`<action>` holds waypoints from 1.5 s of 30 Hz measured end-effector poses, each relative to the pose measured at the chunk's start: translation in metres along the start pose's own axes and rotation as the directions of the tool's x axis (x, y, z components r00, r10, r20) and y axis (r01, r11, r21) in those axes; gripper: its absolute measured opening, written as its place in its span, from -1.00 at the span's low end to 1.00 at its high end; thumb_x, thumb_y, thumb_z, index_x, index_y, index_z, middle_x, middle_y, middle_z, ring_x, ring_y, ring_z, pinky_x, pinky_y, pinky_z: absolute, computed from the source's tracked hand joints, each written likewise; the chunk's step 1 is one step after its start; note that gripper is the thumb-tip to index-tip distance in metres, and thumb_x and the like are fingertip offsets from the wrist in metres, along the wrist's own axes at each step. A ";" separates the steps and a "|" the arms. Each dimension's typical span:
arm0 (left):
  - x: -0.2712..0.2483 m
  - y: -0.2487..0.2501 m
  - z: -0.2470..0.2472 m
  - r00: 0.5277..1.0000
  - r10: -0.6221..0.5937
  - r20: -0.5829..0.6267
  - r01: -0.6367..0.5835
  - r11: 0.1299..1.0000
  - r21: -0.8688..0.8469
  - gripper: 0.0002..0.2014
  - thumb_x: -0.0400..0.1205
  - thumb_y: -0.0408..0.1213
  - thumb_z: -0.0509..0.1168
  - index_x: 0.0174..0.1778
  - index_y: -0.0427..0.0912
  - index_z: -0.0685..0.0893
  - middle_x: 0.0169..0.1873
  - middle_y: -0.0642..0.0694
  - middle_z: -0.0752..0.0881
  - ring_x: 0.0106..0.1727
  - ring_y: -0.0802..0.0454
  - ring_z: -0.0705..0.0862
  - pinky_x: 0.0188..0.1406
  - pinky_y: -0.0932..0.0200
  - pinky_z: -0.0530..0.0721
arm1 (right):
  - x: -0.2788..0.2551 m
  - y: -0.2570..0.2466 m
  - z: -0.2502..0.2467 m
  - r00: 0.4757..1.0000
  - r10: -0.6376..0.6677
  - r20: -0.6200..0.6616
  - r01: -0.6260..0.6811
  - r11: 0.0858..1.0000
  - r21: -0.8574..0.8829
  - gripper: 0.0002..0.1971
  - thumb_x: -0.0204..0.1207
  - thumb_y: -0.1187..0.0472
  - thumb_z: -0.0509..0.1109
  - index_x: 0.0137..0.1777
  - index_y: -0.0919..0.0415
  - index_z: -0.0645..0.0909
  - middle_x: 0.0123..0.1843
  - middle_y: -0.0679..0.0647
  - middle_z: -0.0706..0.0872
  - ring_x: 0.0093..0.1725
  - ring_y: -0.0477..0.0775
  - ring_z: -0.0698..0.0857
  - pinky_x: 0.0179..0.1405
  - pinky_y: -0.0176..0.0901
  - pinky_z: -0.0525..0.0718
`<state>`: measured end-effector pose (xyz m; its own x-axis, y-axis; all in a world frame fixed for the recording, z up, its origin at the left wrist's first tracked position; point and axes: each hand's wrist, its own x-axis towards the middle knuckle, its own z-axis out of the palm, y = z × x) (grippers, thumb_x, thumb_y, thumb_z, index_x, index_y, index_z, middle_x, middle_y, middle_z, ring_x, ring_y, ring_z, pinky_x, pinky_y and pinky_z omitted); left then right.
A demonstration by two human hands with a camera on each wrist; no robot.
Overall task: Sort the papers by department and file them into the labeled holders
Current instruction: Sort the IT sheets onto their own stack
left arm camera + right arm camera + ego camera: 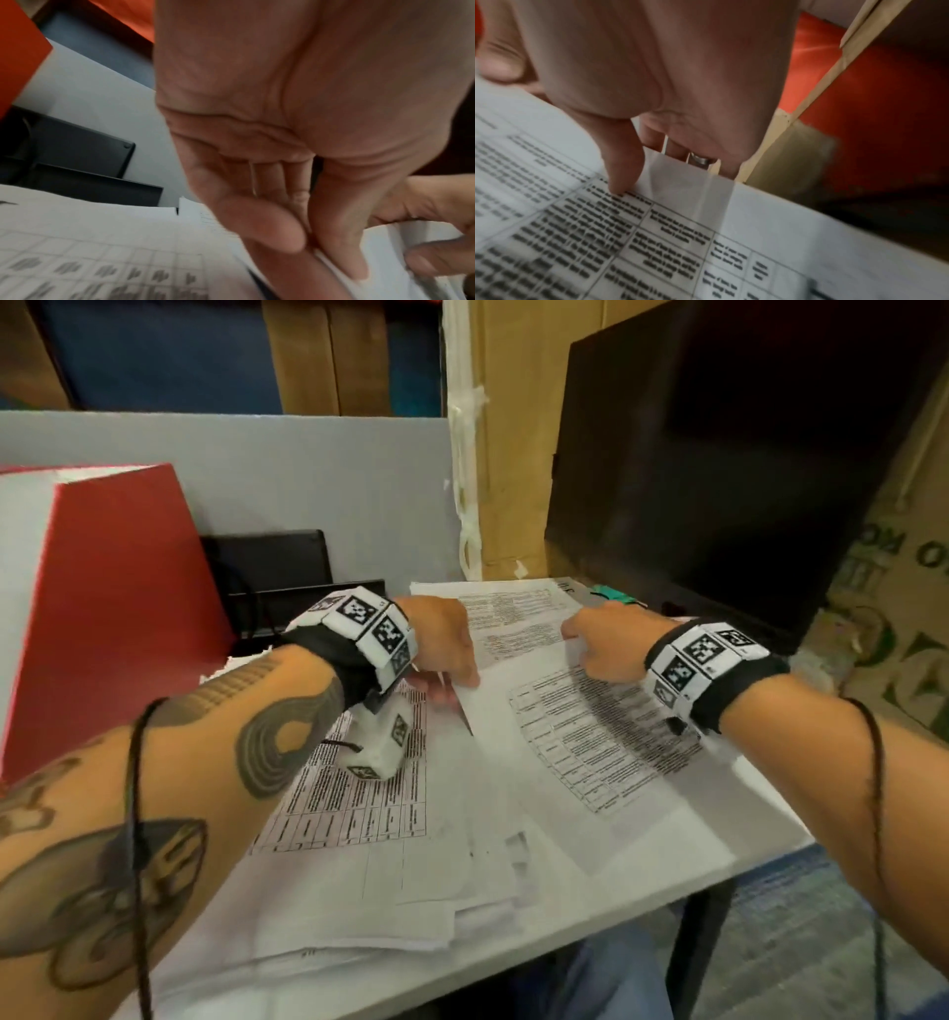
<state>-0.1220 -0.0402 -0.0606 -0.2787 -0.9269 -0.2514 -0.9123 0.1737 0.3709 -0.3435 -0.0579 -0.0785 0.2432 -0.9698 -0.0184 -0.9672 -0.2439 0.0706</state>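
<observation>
A printed sheet with a table (590, 747) lies on top of the loose papers on the white table (719, 845). My left hand (464, 677) pinches this top sheet's left edge between thumb and fingers; the left wrist view shows that pinch (316, 243) up close. At the sheet's far edge my right hand (577, 644) holds it, thumb on top (621, 182) and fingers curled beneath. More printed papers (359, 803) spread in an untidy pile to the left. A red holder (102, 608) and black holders (277, 577) stand at the back left.
A dark monitor (719, 454) stands at the back right with a small green item (613, 595) by its base. A grey partition (231, 469) runs behind the table. Cardboard boxes (904, 618) sit to the right. The table's front edge (565, 947) lies close to my legs.
</observation>
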 end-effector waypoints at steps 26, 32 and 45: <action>-0.001 -0.129 -0.034 0.937 -0.350 -0.009 0.343 0.911 0.231 -0.01 0.28 -0.17 0.77 0.63 0.07 0.45 0.48 0.00 0.58 0.43 -0.11 0.62 0.38 -0.15 0.66 | 0.050 -0.007 0.020 0.997 0.055 0.057 -0.047 0.991 -0.129 -0.46 0.64 -0.04 0.42 0.55 0.08 0.39 0.49 0.16 0.49 0.47 0.30 0.54 0.39 0.23 0.62; -0.009 -0.147 -0.049 0.924 -0.380 0.039 0.365 0.908 0.204 0.18 -0.03 -0.03 0.82 0.59 -0.05 0.54 0.37 -0.03 0.71 0.39 -0.15 0.70 0.35 -0.20 0.71 | 0.057 -0.076 -0.002 0.973 -0.214 -0.089 0.229 0.946 0.229 -0.65 0.49 0.21 0.54 0.23 -0.05 0.60 0.29 0.05 0.57 0.27 0.14 0.58 0.28 0.02 0.60; -0.030 -0.139 -0.079 0.832 -0.164 -0.530 0.354 0.893 0.279 -0.69 0.57 -0.09 0.56 0.22 -0.01 0.83 0.11 -0.15 0.80 0.03 -0.23 0.75 0.09 -0.14 0.78 | 0.101 -0.162 -0.003 0.913 -0.283 -0.293 0.391 0.811 0.435 -0.63 0.42 0.09 0.70 0.15 -0.03 0.64 -0.03 -0.17 0.64 0.06 0.01 0.65 0.02 -0.11 0.57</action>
<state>0.0365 -0.0626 -0.0339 0.0766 -0.9759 0.2041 -0.9968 -0.0798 -0.0077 -0.1614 -0.1165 -0.0886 0.5176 -0.8166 0.2554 -0.7208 -0.5770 -0.3841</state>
